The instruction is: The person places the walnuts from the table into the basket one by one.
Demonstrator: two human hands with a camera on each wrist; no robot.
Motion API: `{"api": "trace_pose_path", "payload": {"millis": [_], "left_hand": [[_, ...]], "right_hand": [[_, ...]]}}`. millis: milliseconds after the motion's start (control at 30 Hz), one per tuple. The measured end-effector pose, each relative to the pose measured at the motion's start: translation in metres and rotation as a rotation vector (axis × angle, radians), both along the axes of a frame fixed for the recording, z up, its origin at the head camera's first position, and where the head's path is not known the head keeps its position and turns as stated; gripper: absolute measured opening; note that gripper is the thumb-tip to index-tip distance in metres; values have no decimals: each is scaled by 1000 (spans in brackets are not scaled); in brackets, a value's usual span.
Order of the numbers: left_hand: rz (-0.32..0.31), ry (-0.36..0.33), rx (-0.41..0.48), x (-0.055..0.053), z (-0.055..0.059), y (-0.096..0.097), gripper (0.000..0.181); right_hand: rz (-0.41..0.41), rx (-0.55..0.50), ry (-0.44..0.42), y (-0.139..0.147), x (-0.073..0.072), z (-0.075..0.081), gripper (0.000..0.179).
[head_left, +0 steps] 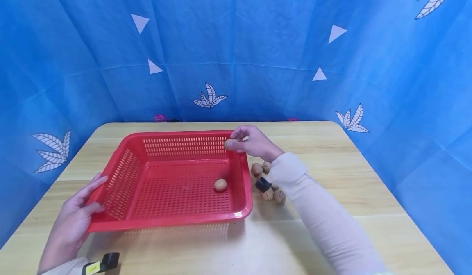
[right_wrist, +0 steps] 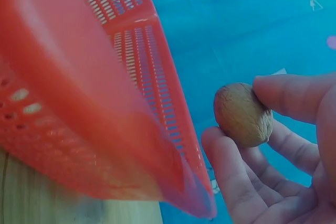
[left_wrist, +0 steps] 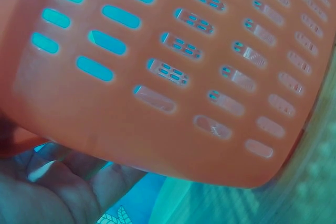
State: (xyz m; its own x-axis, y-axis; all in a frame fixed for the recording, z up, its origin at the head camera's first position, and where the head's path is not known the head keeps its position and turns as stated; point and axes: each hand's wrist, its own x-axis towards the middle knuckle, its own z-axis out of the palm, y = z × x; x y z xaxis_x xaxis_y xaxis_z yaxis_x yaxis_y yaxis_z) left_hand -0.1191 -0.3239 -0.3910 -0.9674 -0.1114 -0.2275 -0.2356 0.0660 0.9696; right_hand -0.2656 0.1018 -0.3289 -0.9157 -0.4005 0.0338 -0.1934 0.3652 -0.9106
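Observation:
A red plastic basket (head_left: pixel 177 221) with slotted walls stands on the table, its left end gripped at the rim by my left hand (head_left: pixel 71 219). In the left wrist view the fingers of that hand curl under the rim beside the slotted wall. My right hand (head_left: pixel 254 143) is over the basket's far right corner. It pinches a walnut (right_wrist: pixel 242 115) between thumb and fingers, level with the rim. Another walnut (head_left: pixel 220 185) lies on the basket floor near the right wall.
Several walnuts (head_left: pixel 279 196) lie in a cluster on the wooden table (head_left: pixel 354 193) just right of the basket, partly hidden by my right sleeve. A blue patterned cloth (head_left: pixel 273 41) hangs behind and at both sides of the table.

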Motion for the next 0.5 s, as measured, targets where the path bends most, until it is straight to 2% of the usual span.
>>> {"api": "trace_pose_path", "payload": {"millis": [233,500], "left_hand": [[-7,14,-1,-1,0,0,77],[-5,-11,14,-2,0,-3,73]], "right_hand": [[44,-1,-58,-14,-3,4,28],[60,80,-91,-30,-5,3,30]]}}
